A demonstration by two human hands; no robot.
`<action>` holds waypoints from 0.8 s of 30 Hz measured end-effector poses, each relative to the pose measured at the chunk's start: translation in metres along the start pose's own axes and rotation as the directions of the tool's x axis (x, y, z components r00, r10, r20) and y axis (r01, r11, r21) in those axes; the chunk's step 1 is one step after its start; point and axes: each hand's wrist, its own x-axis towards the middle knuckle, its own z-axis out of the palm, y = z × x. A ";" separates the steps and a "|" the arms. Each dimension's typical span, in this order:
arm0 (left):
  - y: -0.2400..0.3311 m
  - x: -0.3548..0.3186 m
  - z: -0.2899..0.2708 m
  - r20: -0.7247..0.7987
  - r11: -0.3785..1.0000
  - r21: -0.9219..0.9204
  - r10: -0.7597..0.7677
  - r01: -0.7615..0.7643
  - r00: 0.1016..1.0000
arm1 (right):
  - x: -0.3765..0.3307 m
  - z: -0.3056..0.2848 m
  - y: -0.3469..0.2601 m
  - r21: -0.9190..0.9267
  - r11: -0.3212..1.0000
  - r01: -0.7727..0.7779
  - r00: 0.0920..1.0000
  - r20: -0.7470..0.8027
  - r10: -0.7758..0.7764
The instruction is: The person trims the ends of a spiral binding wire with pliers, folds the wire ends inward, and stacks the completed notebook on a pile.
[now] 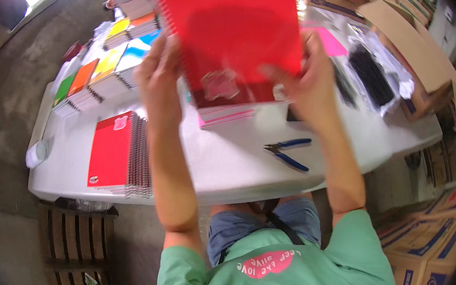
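I hold up a red spiral notebook [237, 24] with its coil on the left; a pinkish sticker sits low on its cover. My right hand [310, 84] grips its right edge, thumb over the cover. Along the coil edge is my left hand [161, 71], slightly blurred, its fingers against the notebook. Below the held notebook, a pink-edged stack [226, 117] shows partly on the table. Blue-handled cutting pliers [289, 152] lie with handles spread near my right forearm. Left of my left forearm stands a stack of red spiral notebooks [113, 151].
The white table [224, 170] bears rows of notebooks in green, orange [83, 75], yellow and blue at the left. Black wire coils [372, 75] in plastic lie right, beside an open carton [415, 51]. A clear cup [37, 153] stands near the left edge; a slatted wooden chair [73, 243] is below.
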 end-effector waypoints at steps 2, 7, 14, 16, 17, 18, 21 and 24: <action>0.007 -0.017 -0.006 0.056 0.987 -0.157 -0.006 0.015 0.998 | -0.043 0.005 -0.014 0.136 0.966 -0.219 0.975 0.060 0.213; 0.034 -0.081 -0.033 0.197 0.721 0.634 0.199 -0.280 0.960 | -0.031 -0.081 0.093 0.003 0.955 -0.297 0.902 0.331 0.279; -0.016 -0.131 -0.038 0.534 0.359 0.772 0.078 -0.524 0.842 | -0.009 -0.184 0.306 -0.879 0.277 -0.387 0.873 -0.254 0.416; -0.026 -0.137 -0.044 0.516 0.314 0.793 0.110 -0.522 0.849 | -0.014 -0.167 0.307 -0.877 0.231 -0.422 0.794 -0.234 0.561; -0.028 -0.140 -0.042 0.512 0.264 0.809 0.122 -0.525 0.850 | -0.018 -0.162 0.297 -0.900 0.235 -0.366 0.794 -0.171 0.584; -0.029 -0.143 -0.040 0.510 0.215 0.822 0.135 -0.528 0.849 | -0.019 -0.158 0.289 -0.920 0.237 -0.311 0.788 -0.110 0.605; -0.035 -0.146 -0.029 0.473 0.129 0.858 0.176 -0.497 0.863 | -0.012 -0.168 0.273 -0.977 0.193 -0.086 0.797 0.048 0.602; -0.049 -0.145 -0.034 0.492 0.232 0.815 0.208 -0.532 0.845 | -0.005 -0.195 0.256 -0.975 0.223 0.014 0.815 0.140 0.562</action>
